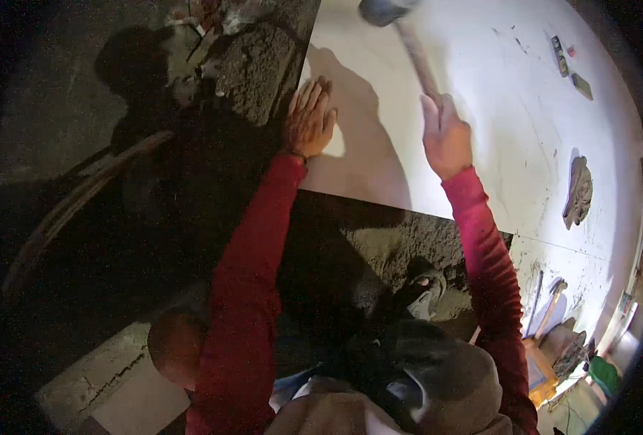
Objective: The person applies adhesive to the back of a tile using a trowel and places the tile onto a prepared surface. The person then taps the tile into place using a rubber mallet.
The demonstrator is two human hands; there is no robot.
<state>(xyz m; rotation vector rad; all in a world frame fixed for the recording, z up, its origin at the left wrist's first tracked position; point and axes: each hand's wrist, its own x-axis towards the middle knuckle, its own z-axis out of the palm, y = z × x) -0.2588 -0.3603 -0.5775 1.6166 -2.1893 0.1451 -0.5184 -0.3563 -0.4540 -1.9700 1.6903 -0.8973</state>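
Observation:
A large white tile (365,170) with faint veining lies in front of me. My left hand (310,119) rests flat at its left edge, palm down and fingers stretched out, holding nothing. To the right, my right hand (448,138) is wrapped round the wooden handle of a mallet (417,61). The mallet's dark head points away from me, at the upper edge of the view and partly cut off. It appears to be over the tile; whether it touches the surface I cannot tell. Both forearms are in red sleeves.
Rough grey mortar (256,69) lies beyond the tile's left edge, with more mortar (379,250) at its near edge. A crumpled cloth (578,192), small blocks (581,85), a hammer (551,308) and an orange-yellow object (540,373) lie rightward. A long curved strip (89,181) lies left.

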